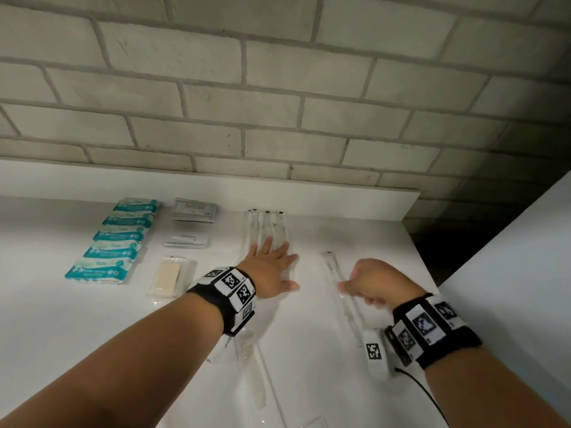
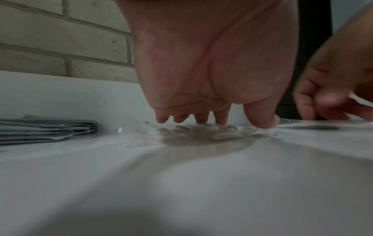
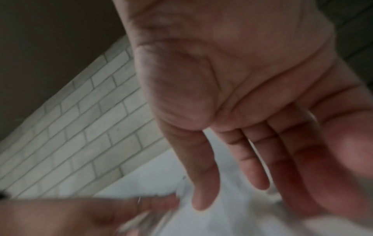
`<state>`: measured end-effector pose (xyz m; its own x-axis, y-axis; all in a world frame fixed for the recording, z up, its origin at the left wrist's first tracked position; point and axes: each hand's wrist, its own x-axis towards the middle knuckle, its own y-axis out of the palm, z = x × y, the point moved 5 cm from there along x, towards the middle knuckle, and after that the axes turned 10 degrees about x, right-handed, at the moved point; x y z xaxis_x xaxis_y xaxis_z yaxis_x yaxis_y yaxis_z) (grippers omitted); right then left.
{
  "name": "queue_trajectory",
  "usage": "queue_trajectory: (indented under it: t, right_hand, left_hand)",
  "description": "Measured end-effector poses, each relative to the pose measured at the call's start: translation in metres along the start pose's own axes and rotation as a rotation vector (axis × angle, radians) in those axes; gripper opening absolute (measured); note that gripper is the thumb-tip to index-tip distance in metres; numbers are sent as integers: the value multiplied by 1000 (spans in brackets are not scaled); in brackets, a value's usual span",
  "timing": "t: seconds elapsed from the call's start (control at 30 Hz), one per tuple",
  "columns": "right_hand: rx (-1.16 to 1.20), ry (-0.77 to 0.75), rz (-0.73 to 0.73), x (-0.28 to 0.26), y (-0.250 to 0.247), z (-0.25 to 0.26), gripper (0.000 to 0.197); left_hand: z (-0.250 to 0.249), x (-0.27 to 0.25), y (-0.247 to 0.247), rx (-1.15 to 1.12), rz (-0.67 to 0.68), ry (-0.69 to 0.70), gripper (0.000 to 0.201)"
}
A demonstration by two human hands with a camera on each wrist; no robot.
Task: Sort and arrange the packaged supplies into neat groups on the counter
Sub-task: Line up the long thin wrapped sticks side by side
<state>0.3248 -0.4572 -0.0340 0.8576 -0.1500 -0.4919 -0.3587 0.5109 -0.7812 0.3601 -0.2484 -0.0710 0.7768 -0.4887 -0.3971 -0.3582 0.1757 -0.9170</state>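
Note:
Three clear-wrapped toothbrushes (image 1: pixel 267 227) lie side by side at the back of the white counter (image 1: pixel 92 319). My left hand (image 1: pixel 272 267) rests flat on their near ends, fingers spread and straight; the left wrist view shows its fingertips (image 2: pixel 220 122) pressing the crinkled wrapper (image 2: pixel 201 132). A fourth wrapped toothbrush (image 1: pixel 335 271) lies apart to the right, slanted. My right hand (image 1: pixel 377 282) hovers just right of it, thumb pointing left at the wrapper. In the blurred right wrist view the right hand (image 3: pixel 232 111) has loose fingers and holds nothing.
Several teal tissue packs (image 1: pixel 123 236) form a column at the left. Grey sachet stacks (image 1: pixel 194 210) and a wrapped soap bar (image 1: pixel 168 276) sit beside them. A clear-wrapped comb (image 1: pixel 253 375) lies under my left forearm. A white panel (image 1: pixel 509 257) bounds the right.

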Motion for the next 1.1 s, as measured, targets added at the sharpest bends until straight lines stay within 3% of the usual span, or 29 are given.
queue_trajectory:
  t: [0.13, 0.33, 0.4, 0.53, 0.63, 0.8, 0.93, 1.1]
  right_hand:
    - [-77, 9, 22, 7, 27, 4, 15]
    - [287, 32, -40, 49, 12, 35, 8]
    - [262, 62, -65, 64, 15, 48, 13]
    - [96, -117, -148, 86, 20, 77, 13]
    - [139, -206, -194, 94, 23, 87, 38]
    - [36, -291, -132, 96, 32, 89, 46]
    - [39, -342, -113, 91, 35, 87, 64]
    - [98, -327, -179, 96, 32, 96, 46]
  left_hand:
    - [6, -2, 1, -47, 2, -23, 75]
    - [7, -2, 3, -81, -4, -21, 74]
    - [8, -2, 3, -88, -8, -21, 74]
    - [8, -2, 3, -98, -15, -13, 74]
    - [8, -2, 4, -108, -16, -16, 79]
    - [8, -1, 5, -98, 5, -21, 80]
    - [8, 0, 5, -119, 7, -29, 78]
    - [10, 2, 5, -114, -3, -36, 75]
